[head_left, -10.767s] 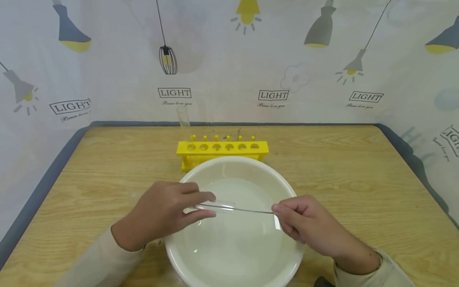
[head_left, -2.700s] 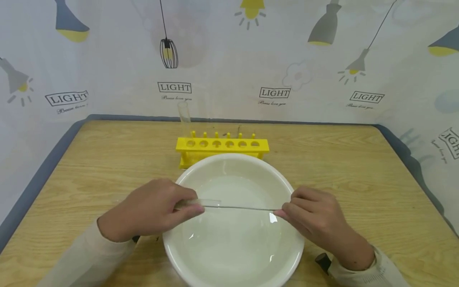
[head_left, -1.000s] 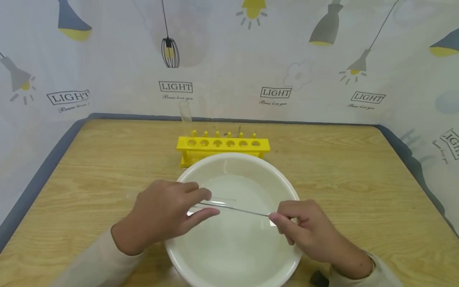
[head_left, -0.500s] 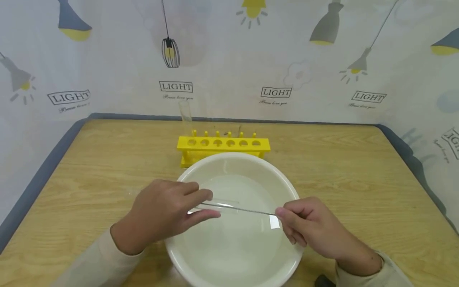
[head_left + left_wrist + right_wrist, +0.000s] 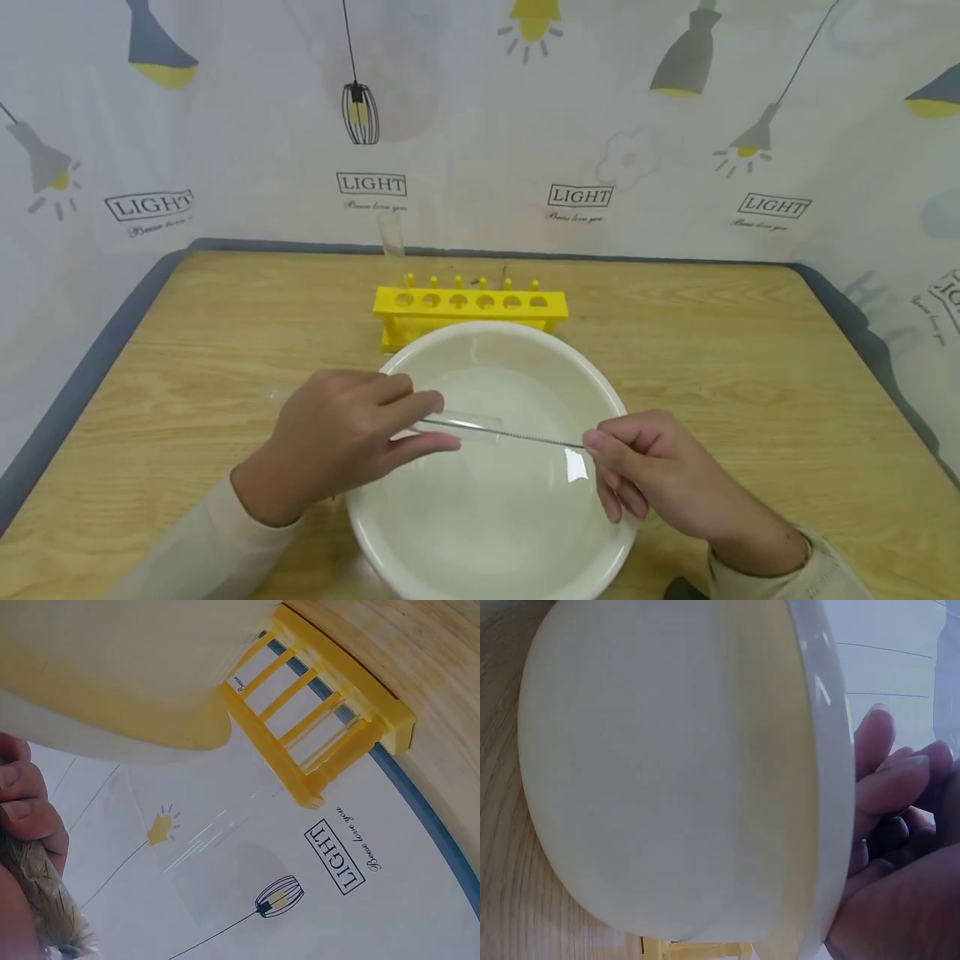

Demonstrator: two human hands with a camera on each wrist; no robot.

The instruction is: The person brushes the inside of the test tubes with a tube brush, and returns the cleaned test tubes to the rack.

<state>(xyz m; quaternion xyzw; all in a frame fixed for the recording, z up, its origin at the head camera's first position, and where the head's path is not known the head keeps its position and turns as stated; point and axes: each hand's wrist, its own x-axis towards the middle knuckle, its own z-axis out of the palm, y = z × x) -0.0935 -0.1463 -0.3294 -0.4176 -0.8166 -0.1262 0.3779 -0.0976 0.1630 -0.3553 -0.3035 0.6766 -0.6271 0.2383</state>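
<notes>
My left hand (image 5: 337,442) grips a clear glass test tube (image 5: 483,425) lying almost level over the white basin (image 5: 358,533), its mouth pointing right. A test tube brush is inside it: in the left wrist view its pale bristles (image 5: 52,904) fill the end of the tube past my fingers (image 5: 34,817). The twisted wire handle (image 5: 536,438) comes out of the mouth. My right hand (image 5: 667,475) pinches the end of that wire between thumb and forefinger, above the basin's right rim. The other right fingers (image 5: 889,784) are loosely bent beside the rim.
Behind the basin stands a yellow test tube rack (image 5: 468,307), with another clear tube (image 5: 392,237) upright in its leftmost hole. Water appears to lie in the basin. A dark object (image 5: 682,589) shows beside the right sleeve. A lamp-patterned backdrop (image 5: 480,125) encloses the table.
Over the last second my right hand has moved a little right and up, drawing more wire away from the tube. My left hand has stayed nearly still; earlier it was curled closer around the tube.
</notes>
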